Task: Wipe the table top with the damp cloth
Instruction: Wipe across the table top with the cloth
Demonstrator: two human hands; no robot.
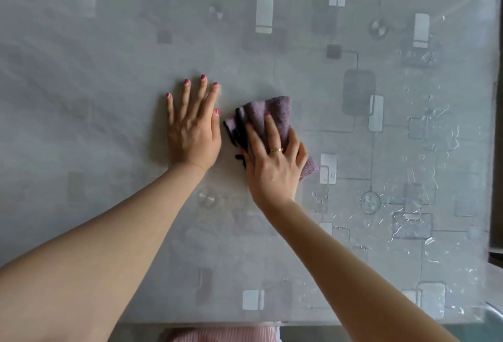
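A crumpled purple cloth (268, 113) with dark edging lies near the middle of the grey patterned table top (109, 69). My right hand (275, 162) lies flat on top of the cloth, fingers stretched forward and pressing it onto the surface; a gold ring shows on one finger. Just left of the cloth, my left hand (192, 126) rests palm down on the bare table with its fingers spread, not touching the cloth. Part of the cloth is hidden under my right palm.
The table covering carries printed rectangles and circles, and its right part shows wet streaks and droplets (424, 219). The table's near edge (245, 324) runs along the bottom, with pink fabric (223, 335) below it. A dark strip (497, 151) borders the right edge.
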